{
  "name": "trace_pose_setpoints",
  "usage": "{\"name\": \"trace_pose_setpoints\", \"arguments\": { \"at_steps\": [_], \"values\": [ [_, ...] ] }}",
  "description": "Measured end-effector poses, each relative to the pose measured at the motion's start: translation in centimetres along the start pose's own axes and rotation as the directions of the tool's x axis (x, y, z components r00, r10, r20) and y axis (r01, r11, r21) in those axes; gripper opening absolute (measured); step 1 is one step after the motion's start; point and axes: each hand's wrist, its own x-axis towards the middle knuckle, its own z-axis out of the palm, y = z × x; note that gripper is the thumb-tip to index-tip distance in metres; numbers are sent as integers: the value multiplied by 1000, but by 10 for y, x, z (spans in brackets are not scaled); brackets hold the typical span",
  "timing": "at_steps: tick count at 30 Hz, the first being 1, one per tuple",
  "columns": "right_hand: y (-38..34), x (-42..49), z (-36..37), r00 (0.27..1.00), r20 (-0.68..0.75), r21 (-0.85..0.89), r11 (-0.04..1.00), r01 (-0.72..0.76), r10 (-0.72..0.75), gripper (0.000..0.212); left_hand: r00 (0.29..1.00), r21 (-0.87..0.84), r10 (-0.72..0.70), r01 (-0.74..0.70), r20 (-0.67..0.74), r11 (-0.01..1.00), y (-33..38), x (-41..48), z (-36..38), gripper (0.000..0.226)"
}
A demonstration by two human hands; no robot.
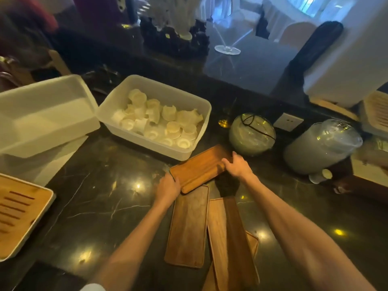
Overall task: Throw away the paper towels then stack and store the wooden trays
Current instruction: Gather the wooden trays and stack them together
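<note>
A long wooden tray (199,168) is held tilted above the dark marble counter (105,185). My left hand (169,186) grips its near-left end and my right hand (238,164) grips its far-right edge. Below it another wooden tray (188,227) lies flat on the counter. To the right of that one, several more wooden trays (231,238) lie overlapping, one dark and narrow on top. I see no paper towel on the trays.
A white plastic bin (117,110) with several small white cups stands behind the trays, and an empty white bin (42,114) stands to its left. A slatted wooden tea tray (19,211) sits at the left edge. Two bagged stacks of plastic lids (252,133) lie at right.
</note>
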Motion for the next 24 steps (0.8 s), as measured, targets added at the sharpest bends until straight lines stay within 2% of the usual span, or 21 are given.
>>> {"name": "trace_pose_setpoints", "arguments": {
  "at_steps": [2, 5, 7, 10, 13, 17, 21, 24],
  "values": [
    [5, 11, 9, 998, 40, 91, 994, -57, 53, 72, 999, -54, -34, 36, 41, 998, -4, 6, 11, 34],
    [11, 16, 15, 996, 9, 151, 985, -89, 89, 66, 997, -125, -51, 59, 60, 990, -5, 11, 20, 30],
    [15, 20, 16, 993, 3, 198, 973, -120, 122, 61, 997, -202, -66, 70, 29, 977, -6, 11, 24, 25],
    [23, 15, 15, 971, 101, 362, 901, -240, 218, 49, 996, -289, -81, 72, -21, 955, -6, 4, 19, 26],
    [37, -7, 10, 986, 89, 487, 858, -164, 138, 37, 999, -315, -39, 28, -29, 949, -2, -12, 8, 29],
    [87, -66, -15, 1000, -11, 588, 808, 28, -27, 35, 993, -291, 52, -81, -107, 953, 21, -69, 10, 30],
    [186, -131, -39, 985, -124, 526, 834, 168, -120, 33, 969, -259, 183, -221, -165, 940, 64, -161, 50, 33],
    [271, -176, -55, 971, -202, 402, 894, 200, -126, 30, 970, -252, 202, -230, -132, 940, 93, -230, 103, 35]
  ]
}}
